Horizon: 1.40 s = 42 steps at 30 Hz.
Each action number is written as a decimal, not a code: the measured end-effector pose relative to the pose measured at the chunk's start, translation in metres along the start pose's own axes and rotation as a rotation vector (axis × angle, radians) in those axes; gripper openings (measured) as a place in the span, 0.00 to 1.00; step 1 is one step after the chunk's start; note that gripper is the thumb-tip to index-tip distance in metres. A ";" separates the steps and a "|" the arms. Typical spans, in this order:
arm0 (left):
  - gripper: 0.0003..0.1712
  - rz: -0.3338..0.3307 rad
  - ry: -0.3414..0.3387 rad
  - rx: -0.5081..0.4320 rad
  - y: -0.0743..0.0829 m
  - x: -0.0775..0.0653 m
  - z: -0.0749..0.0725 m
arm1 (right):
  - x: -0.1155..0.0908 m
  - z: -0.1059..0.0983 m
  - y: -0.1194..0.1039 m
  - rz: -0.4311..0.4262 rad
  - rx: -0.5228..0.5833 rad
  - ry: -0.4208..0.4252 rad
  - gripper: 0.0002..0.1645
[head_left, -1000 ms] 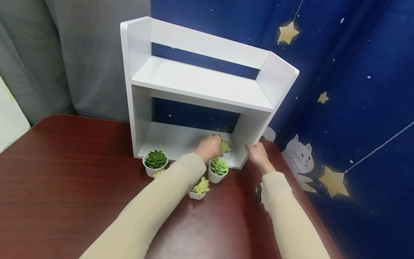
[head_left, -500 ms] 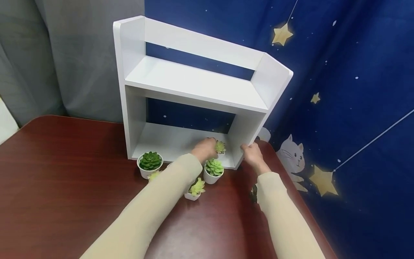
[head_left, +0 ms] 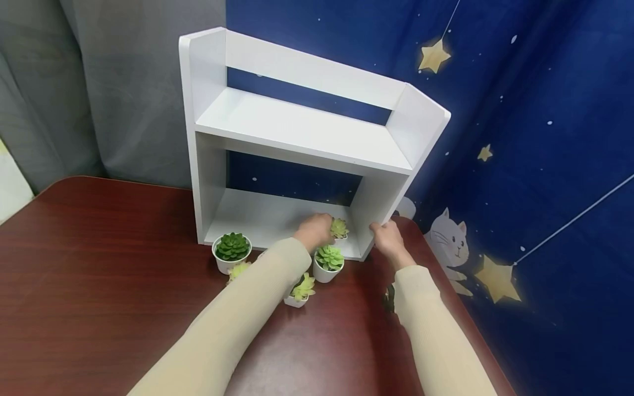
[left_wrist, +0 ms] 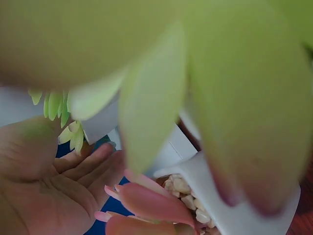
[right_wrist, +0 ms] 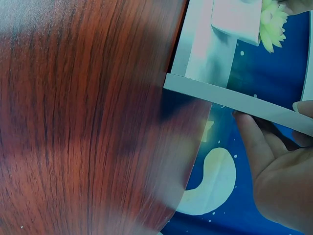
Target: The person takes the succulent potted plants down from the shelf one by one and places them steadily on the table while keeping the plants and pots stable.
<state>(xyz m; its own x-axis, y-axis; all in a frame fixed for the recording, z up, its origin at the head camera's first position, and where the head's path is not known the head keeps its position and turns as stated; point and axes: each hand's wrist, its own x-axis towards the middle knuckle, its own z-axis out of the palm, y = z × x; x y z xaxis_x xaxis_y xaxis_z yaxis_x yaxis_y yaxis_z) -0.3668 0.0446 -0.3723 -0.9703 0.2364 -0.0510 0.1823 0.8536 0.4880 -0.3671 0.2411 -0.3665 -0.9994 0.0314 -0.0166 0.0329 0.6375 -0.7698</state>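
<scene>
A small yellow-green succulent in a white pot stands on the lower board at the right end of a white two-tier shelf. My left hand reaches in from its left and holds this little pot; the left wrist view shows the palm with the fingers curving by the plant. At the shelf's right side panel, my right hand grips the front edge. In the right wrist view its thumb lies on the inner face of the panel and the fingers on the outer face.
Before the shelf stand a dark green succulent, a bright green one and yellow-green ones, partly behind my left sleeve. A pink succulent shows close to the left wrist. A dark object sits by the right sleeve.
The head view shifts slightly. Both hands keep their places, the left at the small succulent and the right on the shelf's side panel.
</scene>
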 end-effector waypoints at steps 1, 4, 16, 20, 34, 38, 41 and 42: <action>0.23 -0.002 -0.005 -0.001 0.000 0.000 0.000 | 0.000 0.000 0.000 -0.001 0.001 -0.001 0.32; 0.26 -0.006 -0.018 -0.009 0.000 -0.001 0.000 | 0.001 0.000 0.001 -0.003 0.001 -0.004 0.32; 0.24 -0.007 -0.008 -0.048 0.001 0.000 0.000 | 0.002 0.001 0.004 -0.017 -0.030 0.003 0.32; 0.23 -0.003 -0.008 -0.058 0.003 -0.001 -0.001 | 0.002 0.002 0.004 -0.018 -0.030 0.002 0.32; 0.21 0.047 -0.008 -0.021 0.012 -0.010 -0.022 | 0.003 0.004 0.005 -0.012 -0.032 -0.005 0.32; 0.21 0.073 -0.013 0.017 0.016 -0.013 -0.028 | 0.002 0.003 0.006 -0.005 -0.036 -0.002 0.31; 0.18 0.086 -0.018 0.019 0.017 -0.016 -0.031 | 0.002 0.002 0.006 -0.007 -0.049 0.004 0.31; 0.17 0.089 -0.019 0.018 0.018 -0.018 -0.032 | 0.002 0.002 0.006 -0.010 -0.053 0.004 0.31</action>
<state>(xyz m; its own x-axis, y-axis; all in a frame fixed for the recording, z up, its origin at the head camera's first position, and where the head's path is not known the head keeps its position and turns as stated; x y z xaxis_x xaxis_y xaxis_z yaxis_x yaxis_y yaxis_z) -0.3516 0.0404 -0.3346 -0.9469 0.3205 -0.0243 0.2710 0.8367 0.4760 -0.3687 0.2433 -0.3719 -0.9996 0.0282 -0.0068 0.0241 0.6774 -0.7352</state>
